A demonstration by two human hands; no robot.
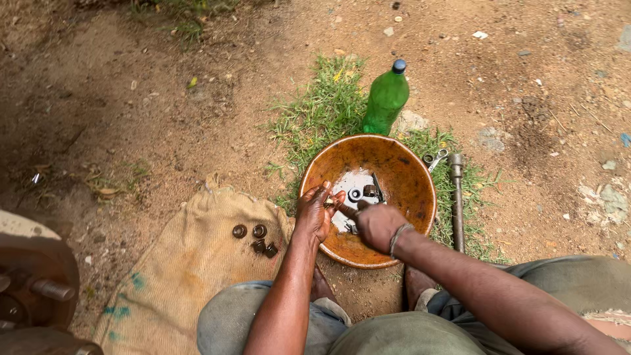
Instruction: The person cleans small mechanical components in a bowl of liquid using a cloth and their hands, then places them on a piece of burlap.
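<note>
An orange-brown bowl (401,172) sits on the ground in front of me, with a shallow pool of liquid and small metal parts (365,192) at its bottom. My left hand (315,212) hovers over the bowl's near left rim, fingers curled around a small dark part. My right hand (378,225) is closed on a short brush or stick whose tip meets the left hand's fingers. Several dark round nuts (256,239) lie on a burlap sack (190,269) to the left.
A green plastic bottle (386,98) with a blue cap stands behind the bowl on a grass patch. A long metal bar (457,204) and a spanner (434,158) lie right of the bowl. A rusty wheel hub (33,276) is at far left.
</note>
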